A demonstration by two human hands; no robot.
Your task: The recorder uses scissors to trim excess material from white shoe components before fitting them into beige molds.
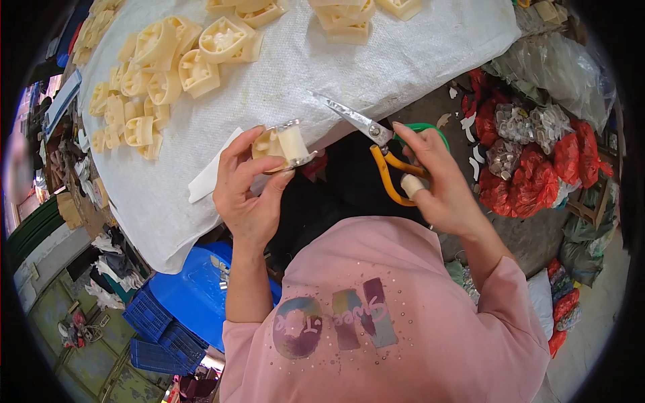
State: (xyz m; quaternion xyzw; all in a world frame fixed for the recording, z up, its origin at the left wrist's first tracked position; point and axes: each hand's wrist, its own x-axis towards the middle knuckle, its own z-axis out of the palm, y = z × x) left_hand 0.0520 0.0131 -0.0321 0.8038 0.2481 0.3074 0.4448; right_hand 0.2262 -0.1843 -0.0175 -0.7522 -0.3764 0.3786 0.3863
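My left hand (252, 181) pinches a cream plastic housing (291, 144) by its edge, with shiny metal pieces along its top and bottom ends. In my right hand (437, 181) is a pair of scissors (383, 154) with orange handles, its blades pointing up and left over the cloth edge. A beige wrap covers my right thumb tip. A green ring (440, 127) shows behind the right fingers; whether it belongs to the scissors I cannot tell. Beside my left hand lies a flat white strip (207, 180). Several similar cream housings (154, 47) are heaped at the far left.
A white woven cloth (282, 74) covers the work surface, and more housings (342, 20) sit at its far edge. Below left stand a blue basin (188, 289) and blue crates (168, 339). Red plastic bags (531, 178) pile up on the floor at right.
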